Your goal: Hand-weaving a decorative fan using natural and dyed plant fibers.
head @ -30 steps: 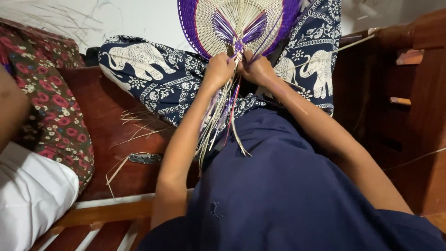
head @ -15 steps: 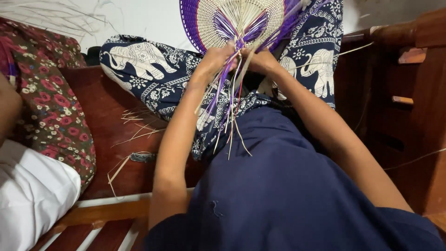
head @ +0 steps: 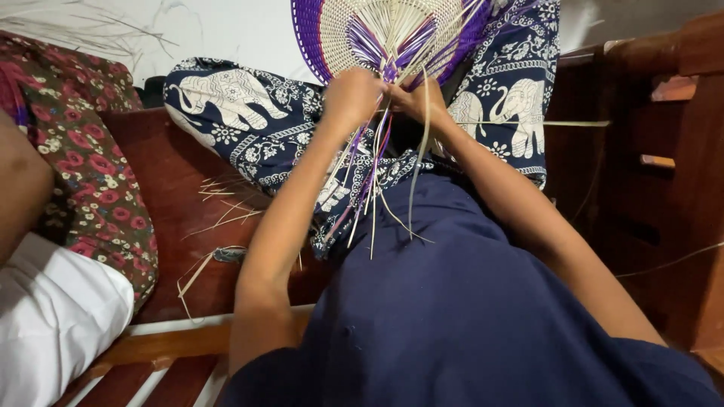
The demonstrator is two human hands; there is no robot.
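A round woven piece (head: pixel 392 30) in cream and purple straw rests against my knees, which are covered by dark blue cloth with white elephants (head: pixel 249 113). My left hand (head: pixel 351 94) and my right hand (head: pixel 411 98) meet at its lower edge, both pinching loose straw strands (head: pixel 373 188). The cream and purple strands hang down from my fingers over my dark blue shirt. The upper part of the woven piece is cut off by the frame.
Scattered straw bits (head: pixel 226 211) lie on the reddish wooden bench (head: pixel 166 181) at my left. Another person in floral cloth (head: pixel 83 173) and white cloth (head: pixel 53 316) sits at the far left. Dark wooden furniture (head: pixel 664 151) stands at the right.
The view has shifted slightly, so my hands and the woven piece sit a bit higher and further right. The hanging strands have spread apart; one cream strand now sticks up by my right hand.
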